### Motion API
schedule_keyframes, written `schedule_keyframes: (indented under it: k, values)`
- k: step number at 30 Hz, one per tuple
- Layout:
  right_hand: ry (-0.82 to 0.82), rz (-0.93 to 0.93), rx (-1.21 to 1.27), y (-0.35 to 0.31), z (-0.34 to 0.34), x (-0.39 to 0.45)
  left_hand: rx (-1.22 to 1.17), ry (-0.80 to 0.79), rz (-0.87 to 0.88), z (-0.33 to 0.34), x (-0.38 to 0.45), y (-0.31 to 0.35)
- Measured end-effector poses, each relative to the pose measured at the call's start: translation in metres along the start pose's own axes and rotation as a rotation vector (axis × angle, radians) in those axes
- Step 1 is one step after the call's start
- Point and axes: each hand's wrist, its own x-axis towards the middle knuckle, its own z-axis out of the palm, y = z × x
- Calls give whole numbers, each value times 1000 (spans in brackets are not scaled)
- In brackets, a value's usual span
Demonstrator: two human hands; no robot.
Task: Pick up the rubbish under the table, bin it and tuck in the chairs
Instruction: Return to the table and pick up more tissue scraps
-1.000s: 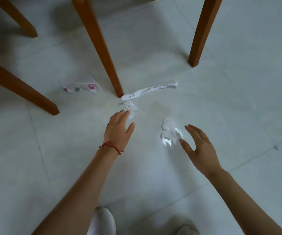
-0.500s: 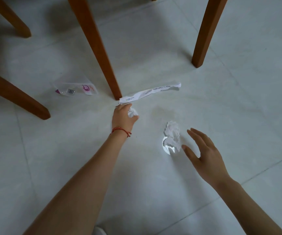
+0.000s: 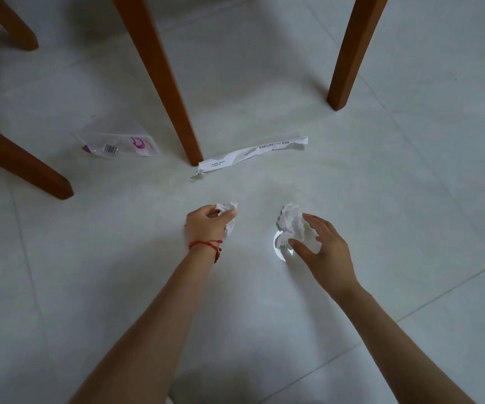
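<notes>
Far left there's a clear wrapper (image 3: pixel 117 144) on the floor by the wooden legs, and a long paper strip (image 3: pixel 253 155) just right of the middle leg (image 3: pixel 159 80). Your left hand (image 3: pixel 207 225) has its fingers clamped on a small paper wad (image 3: pixel 226 207). Your right hand (image 3: pixel 321 249) is spread around the bigger tissue wad (image 3: pixel 290 225), thumb and fingers apart, not closed yet. I'd scoop from underneath and squeeze it tight so no bits drop off.

Wrapper (image 3: pixel 253 154) right of leg (image 3: pixel 174 112) (touching)
</notes>
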Motion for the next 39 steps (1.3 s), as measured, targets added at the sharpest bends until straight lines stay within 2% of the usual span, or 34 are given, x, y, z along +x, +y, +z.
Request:
schedule_keyframes:
  k: [4, 8, 16, 20, 23, 26, 32, 39]
  values:
    - [-73, 10, -36, -1, 6, 15, -151, -87, -130, -2, -9, -10]
    - [-158, -72, -142, 2, 12, 25, -251, -124, -170, -4, -16, -17]
    - [-59, -54, -50, 1, 33, 35, -302, -90, -195, -16, -18, -25]
    - [2, 130, 123, -5, 34, 33, -325, -78, -199, -17, -17, -21]
    - [-37, 336, 429, -13, 26, 24, -328, -80, -222, -18, -19, -16]
    - [-67, 467, 669, -22, 13, 10, -310, -102, -234, -21, -29, -11]
    - [-30, 638, 794, -53, -22, -16, -363, -138, -292, -32, -77, 15]
    - [-37, 639, 831, -115, -98, -53, -341, -173, -299, -77, -139, 75]
